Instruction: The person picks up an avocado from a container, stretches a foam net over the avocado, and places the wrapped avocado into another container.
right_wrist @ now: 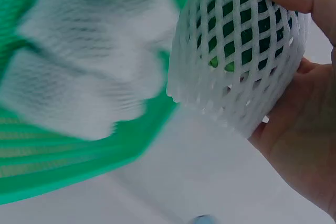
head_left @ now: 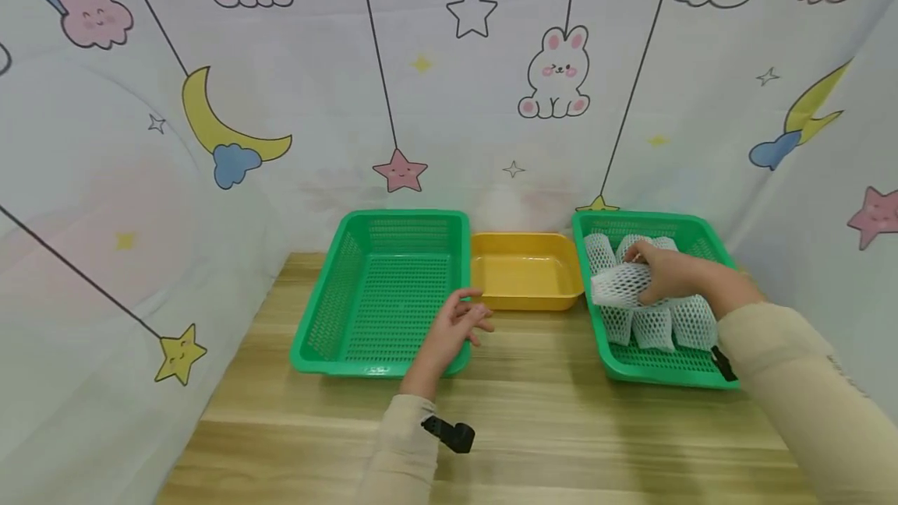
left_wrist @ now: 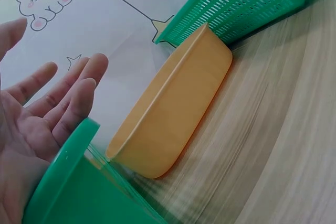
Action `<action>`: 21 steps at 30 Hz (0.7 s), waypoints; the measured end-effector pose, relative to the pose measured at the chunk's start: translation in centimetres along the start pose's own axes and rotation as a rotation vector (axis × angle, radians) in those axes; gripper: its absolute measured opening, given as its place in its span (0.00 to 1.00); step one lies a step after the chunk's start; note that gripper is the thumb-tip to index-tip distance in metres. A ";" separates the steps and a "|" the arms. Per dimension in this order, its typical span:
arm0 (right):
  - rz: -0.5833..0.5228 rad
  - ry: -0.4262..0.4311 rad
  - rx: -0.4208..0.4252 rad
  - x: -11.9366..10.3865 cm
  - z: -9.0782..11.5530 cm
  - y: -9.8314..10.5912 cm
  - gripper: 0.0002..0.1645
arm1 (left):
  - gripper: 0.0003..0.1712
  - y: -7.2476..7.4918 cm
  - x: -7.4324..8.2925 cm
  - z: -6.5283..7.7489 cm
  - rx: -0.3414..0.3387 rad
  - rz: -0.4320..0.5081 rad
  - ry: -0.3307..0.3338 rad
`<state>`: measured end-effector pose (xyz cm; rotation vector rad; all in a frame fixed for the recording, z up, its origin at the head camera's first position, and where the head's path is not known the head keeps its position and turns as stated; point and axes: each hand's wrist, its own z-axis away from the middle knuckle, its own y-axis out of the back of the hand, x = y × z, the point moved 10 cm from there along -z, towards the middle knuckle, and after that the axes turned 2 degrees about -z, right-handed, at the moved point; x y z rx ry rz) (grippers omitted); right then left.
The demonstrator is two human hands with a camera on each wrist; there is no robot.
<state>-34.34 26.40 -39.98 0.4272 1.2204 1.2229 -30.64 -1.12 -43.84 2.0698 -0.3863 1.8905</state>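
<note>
My right hand (head_left: 669,275) grips a white foam net sleeve (head_left: 620,285) above the right green basket (head_left: 609,357). In the right wrist view, the thumb and fingers wrap the foam net sleeve (right_wrist: 236,51), and dark green shows through its mesh. Several more white foam net sleeves (head_left: 652,327) lie in that basket below the hand. My left hand (head_left: 452,326), fingers loosely bent and holding nothing, hovers by the right rim of the left green basket (head_left: 379,369). The left wrist view shows its palm (left_wrist: 31,135) beside the green rim (left_wrist: 68,153).
A yellow-orange tray (head_left: 522,302) stands between the two green baskets, toward the back of the wooden table (head_left: 519,427). The left basket has a bare slotted floor. A patterned white cloth (head_left: 484,115) hangs behind and at both sides.
</note>
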 end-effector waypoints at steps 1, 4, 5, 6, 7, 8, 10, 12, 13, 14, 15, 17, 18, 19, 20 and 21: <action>-0.021 -0.020 -0.047 1.4 0.1 -0.8 0.34 | 0.22 0.2 0.0 0.0 0.002 -0.006 0.002; -0.061 -0.096 -0.172 5.1 0.5 -3.7 0.30 | 0.22 0.6 -0.3 0.1 0.011 -0.018 0.007; -0.070 -0.122 -0.204 6.0 0.7 -4.7 0.29 | 0.21 0.7 -0.4 0.1 0.011 -0.019 0.010; -0.075 -0.143 -0.231 6.8 0.8 -5.5 0.28 | 0.21 0.8 -0.5 0.1 0.012 -0.021 0.013; -0.077 -0.158 -0.250 7.4 1.0 -6.2 0.28 | 0.21 0.9 -0.6 0.2 0.013 -0.022 0.015; -0.083 -0.171 -0.264 7.9 1.1 -6.8 0.27 | 0.20 1.0 -0.7 0.2 0.014 -0.024 0.014; -0.093 -0.176 -0.272 8.5 1.2 -7.7 0.27 | 0.19 1.0 -0.9 0.3 0.015 -0.024 0.019; -0.107 -0.180 -0.275 8.8 1.2 -8.2 0.27 | 0.19 1.1 -1.0 0.3 0.019 -0.030 0.017; -0.109 -0.183 -0.273 8.9 1.2 -8.3 0.27 | 0.19 1.1 -1.0 0.4 0.020 -0.030 0.015; -0.115 -0.189 -0.272 9.0 1.2 -8.4 0.27 | 0.18 1.1 -1.0 0.4 0.022 -0.029 0.014; -0.114 -0.196 -0.266 9.1 1.3 -8.5 0.28 | 0.18 1.1 -1.0 0.4 0.023 -0.027 0.016; -0.110 -0.214 -0.247 9.4 1.4 -8.4 0.28 | 0.18 1.1 -1.0 0.4 0.024 -0.027 0.015; -0.098 -0.220 -0.238 9.4 1.4 -8.2 0.28 | 0.18 1.1 -1.1 0.4 0.025 -0.024 0.014; -0.080 -0.225 -0.231 9.4 1.5 -7.9 0.28 | 0.17 1.1 -1.0 0.4 0.027 -0.021 0.012; -0.073 -0.227 -0.221 9.2 1.6 -7.5 0.28 | 0.17 1.0 -1.0 0.4 0.028 -0.024 0.011; -0.062 -0.221 -0.205 8.9 1.7 -6.9 0.29 | 0.17 1.0 -1.1 0.4 0.028 -0.029 0.009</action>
